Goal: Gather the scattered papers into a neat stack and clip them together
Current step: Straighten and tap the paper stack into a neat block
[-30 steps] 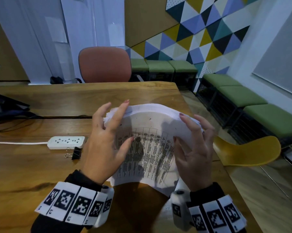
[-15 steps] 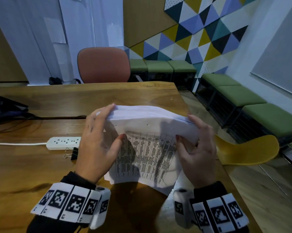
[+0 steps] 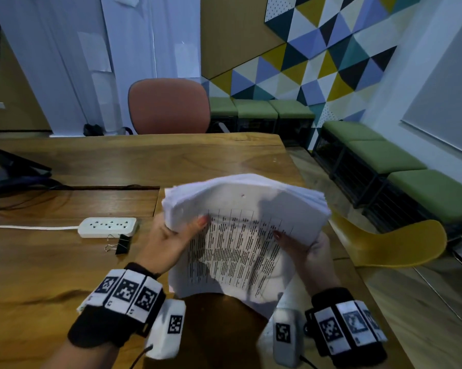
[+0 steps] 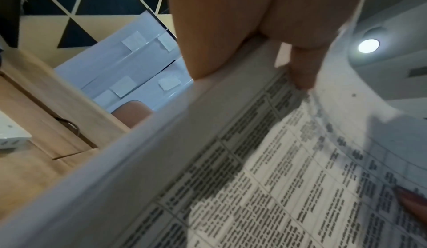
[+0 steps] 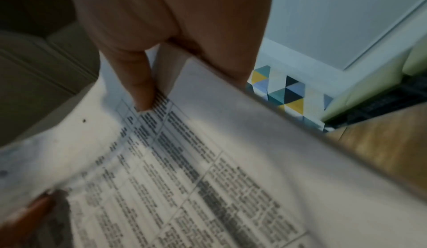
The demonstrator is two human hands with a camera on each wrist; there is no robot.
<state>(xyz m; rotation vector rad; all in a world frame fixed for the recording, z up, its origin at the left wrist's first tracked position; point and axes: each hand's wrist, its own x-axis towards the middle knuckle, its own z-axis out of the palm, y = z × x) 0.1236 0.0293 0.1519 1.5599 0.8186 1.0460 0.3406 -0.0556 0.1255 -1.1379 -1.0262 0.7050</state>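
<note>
Lifted papers now gripped by both hands' fingers; binder clip beside power strip.

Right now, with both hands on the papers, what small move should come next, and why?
Probably tap the stack of papers on the table to square it. The left hand and right hand hold it raised at its sides, its top edges look fanned, and the binder clip lies unused beside the power strip.

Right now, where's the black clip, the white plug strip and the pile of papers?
black clip [image 3: 123,244], head view, its black body.
white plug strip [image 3: 108,227], head view, its top face.
pile of papers [image 3: 237,251], head view, printed top sheet.
</note>
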